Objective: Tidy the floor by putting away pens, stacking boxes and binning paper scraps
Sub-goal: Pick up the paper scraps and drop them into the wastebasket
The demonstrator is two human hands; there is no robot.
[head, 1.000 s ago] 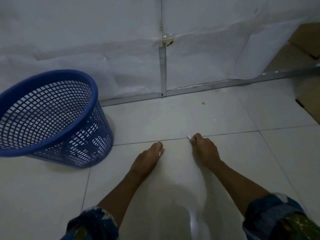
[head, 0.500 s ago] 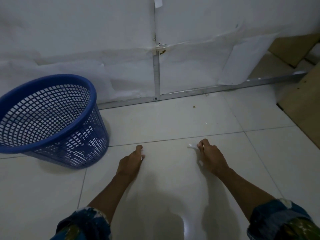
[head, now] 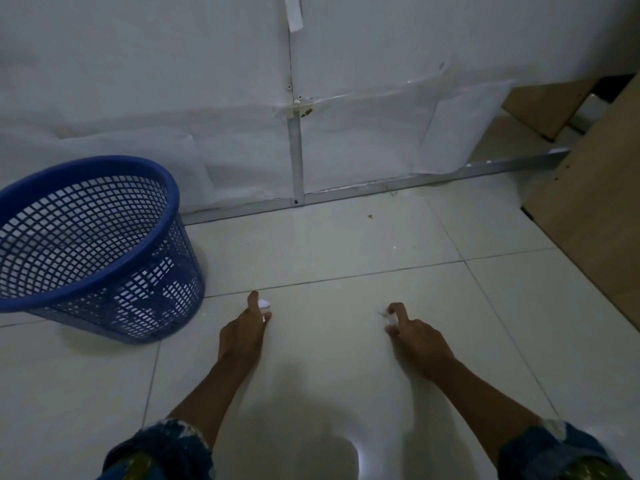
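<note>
- Head view: a white tiled floor (head: 329,244) is seen from above, with a paper-covered wall panel (head: 207,98) behind it.
- A blue mesh basket (head: 93,244) is stood on the floor at the left, tilted so that its mouth is turned toward the viewer; pale shapes are glimpsed through its lower mesh, but what they are cannot be told.
- The left hand (head: 244,332) is held low over the floor just right of the basket, and a small white paper scrap (head: 265,304) is pinched in its grip between the fingertips.
- The right hand (head: 417,336) is kept well apart from the left, near the floor; a second white scrap (head: 389,317) is pinched between thumb and forefinger, blurred.
- Patterned dark blue sleeves (head: 162,448) are seen at both forearms along the bottom edge.
- Brown board panels (head: 595,220) are leaned at the right edge.
- A metal frame strip (head: 381,188) is run along the foot of the wall.
</note>
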